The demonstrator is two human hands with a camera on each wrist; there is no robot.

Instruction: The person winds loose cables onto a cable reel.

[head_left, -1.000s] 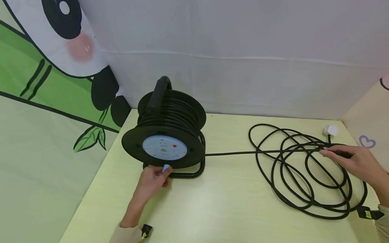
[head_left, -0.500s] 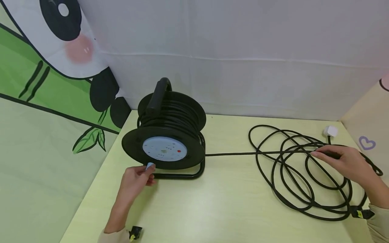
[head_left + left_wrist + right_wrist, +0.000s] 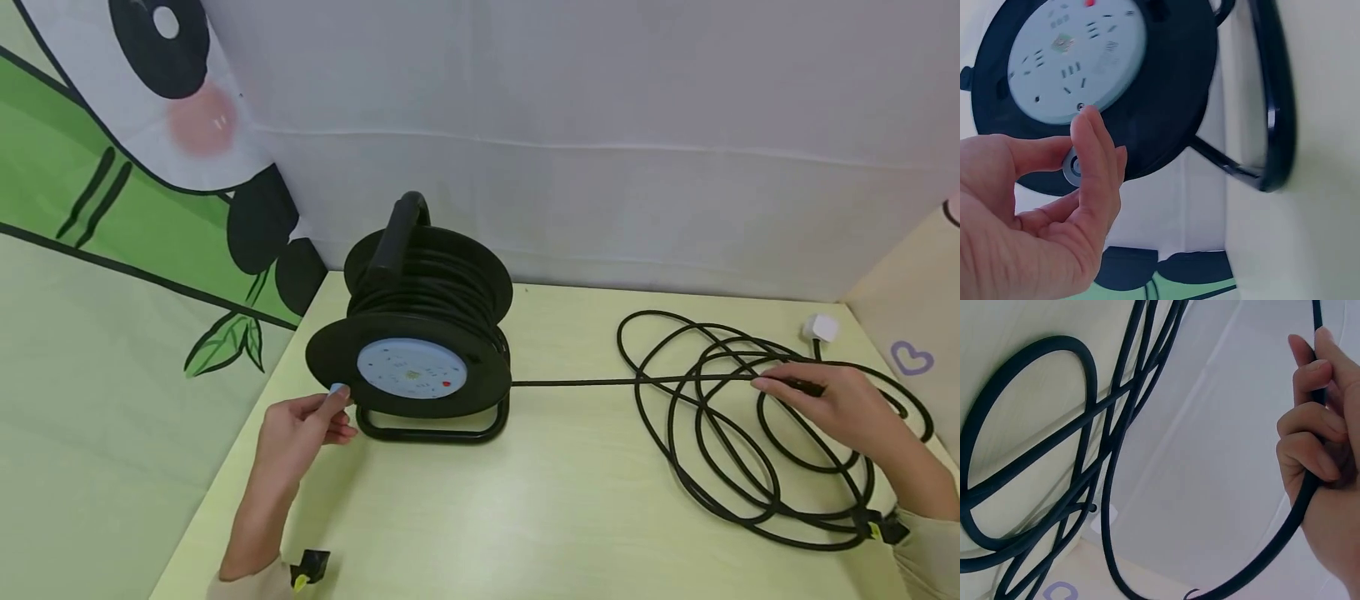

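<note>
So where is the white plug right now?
In the head view, the white plug lies at the table's far right corner, just beyond the loose cable coils.

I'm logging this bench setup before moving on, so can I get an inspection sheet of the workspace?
Surface: pale yellow-green table, matte.
Job's things: black cable reel upright on its frame; small blue crank knob on its front flange.
Clutter: nothing seen.
Hands: left hand pinches the knob; right hand grips the black cable.
Cables: one taut run from the reel; loose overlapping loops on the table; white plug at the far right.
Surroundings: white cloth backdrop; panda banner at left.
</note>
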